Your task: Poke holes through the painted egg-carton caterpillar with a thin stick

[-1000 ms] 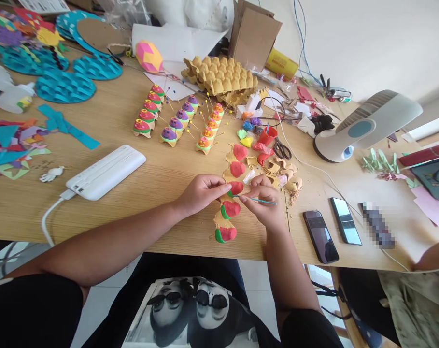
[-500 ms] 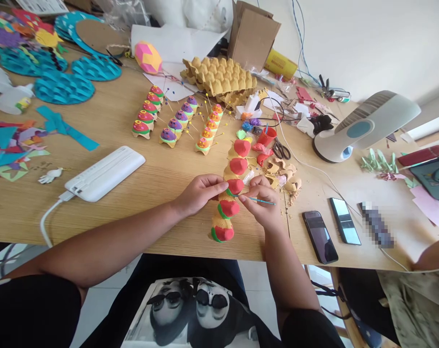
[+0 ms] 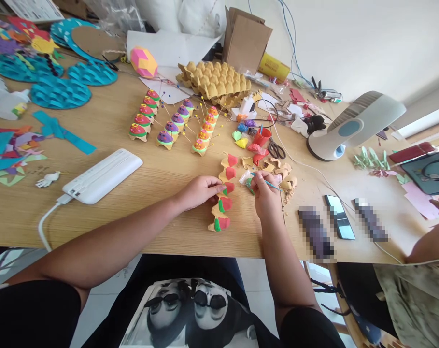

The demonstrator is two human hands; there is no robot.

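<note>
My left hand (image 3: pixel 201 194) is closed on a strip of egg carton (image 3: pixel 222 212), gripping it at mid-length. Red patches cover the bumps of this strip, and green edging shows on the lower ones. A thin blue stick (image 3: pixel 274 185) is pinched in my right hand (image 3: pixel 265 193), off to the strip's right. The stick's tip is by a small clear packet with green stuff in it (image 3: pixel 247 181). Farther back stand three decorated carton strips: a red one (image 3: pixel 144 115), a purple one (image 3: pixel 175 123) and an orange one (image 3: pixel 205 130), with ball-headed pins around them.
Carton scraps (image 3: pixel 282 174), scissors (image 3: pixel 276 149) and a red cup (image 3: pixel 261 137) lie beyond my right hand. A white fan (image 3: pixel 344 130) and phones (image 3: pixel 339 217) are to the right. A white power bank (image 3: pixel 102 178) is at left. Egg trays (image 3: pixel 215 79) sit behind. Another person's arm (image 3: pixel 431 237) rests at the right edge.
My right hand has drawn the blue stick away from the strip, rightward to the small packet. In my left hand the strip has tilted, showing more of its side.
</note>
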